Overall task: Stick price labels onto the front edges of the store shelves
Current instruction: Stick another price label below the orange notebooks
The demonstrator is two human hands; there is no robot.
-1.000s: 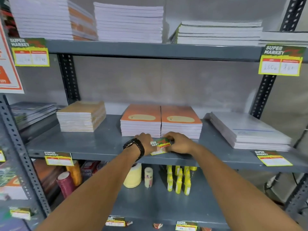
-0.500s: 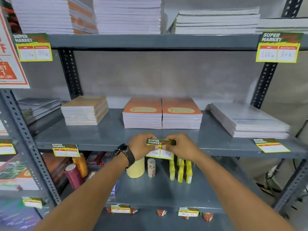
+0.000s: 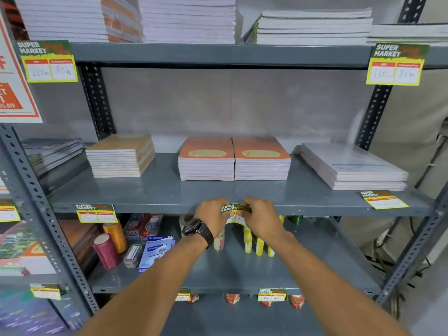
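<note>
A green and yellow price label [image 3: 235, 211] sits against the front edge of the grey middle shelf [image 3: 155, 207], right below two orange notebook stacks [image 3: 234, 158]. My left hand [image 3: 211, 216], with a black watch at the wrist, pinches the label's left end. My right hand [image 3: 261, 216] pinches its right end. The green top strip lies on the shelf edge and the white price boxes hang below, partly hidden by my fingers.
Other labels hang on this shelf at left [image 3: 95, 212] and lie at right [image 3: 383, 199], and two on the top shelf [image 3: 395, 64]. Notebook stacks fill the shelves. Thread spools [image 3: 106, 251], staple boxes and yellow bottles [image 3: 258, 246] stand on the lower shelf.
Both hands brought the label down from the shelf top in front of the notebooks to the shelf's front edge, where it now hangs upright. The view has shifted slightly.
</note>
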